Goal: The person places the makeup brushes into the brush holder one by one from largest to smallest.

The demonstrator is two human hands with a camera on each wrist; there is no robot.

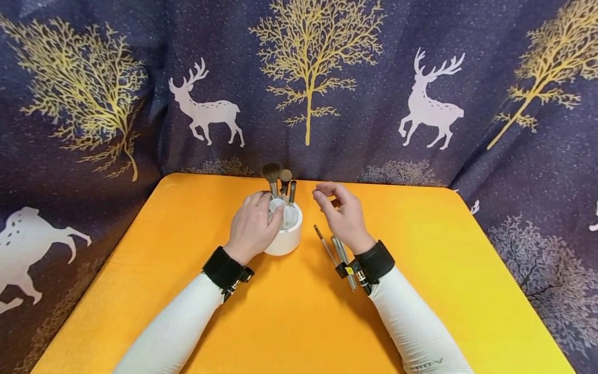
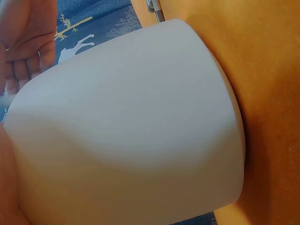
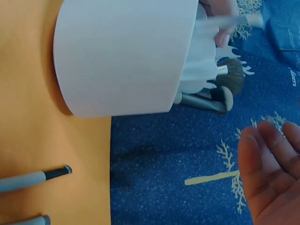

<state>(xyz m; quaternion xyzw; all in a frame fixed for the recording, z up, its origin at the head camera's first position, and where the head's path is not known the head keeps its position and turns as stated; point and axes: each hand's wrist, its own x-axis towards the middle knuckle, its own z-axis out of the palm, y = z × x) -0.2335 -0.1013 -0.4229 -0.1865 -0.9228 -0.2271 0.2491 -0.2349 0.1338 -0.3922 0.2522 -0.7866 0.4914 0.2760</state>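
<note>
staged recording booth by the look, building type unclear: orange table (image 1: pixel 261 322) boxed in on three sides by dark drapes (image 1: pixel 364 124) printed with white deer (image 1: pixel 210 111) and yellow trees (image 1: pixel 308 98), plus camera straps (image 1: pixel 375 261) on both wrists.

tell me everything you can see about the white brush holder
The white brush holder is a round tub with a smooth, matte, opaque wall that looks like plastic. Paler inner parts show at its open top, their exact shape unclear. It stands upright on the orange table, toward the far edge. Several makeup brushes stand in it, dark heads up. The left hand lies over its left side and appears to grip it; the right hand is apart from it.
</note>
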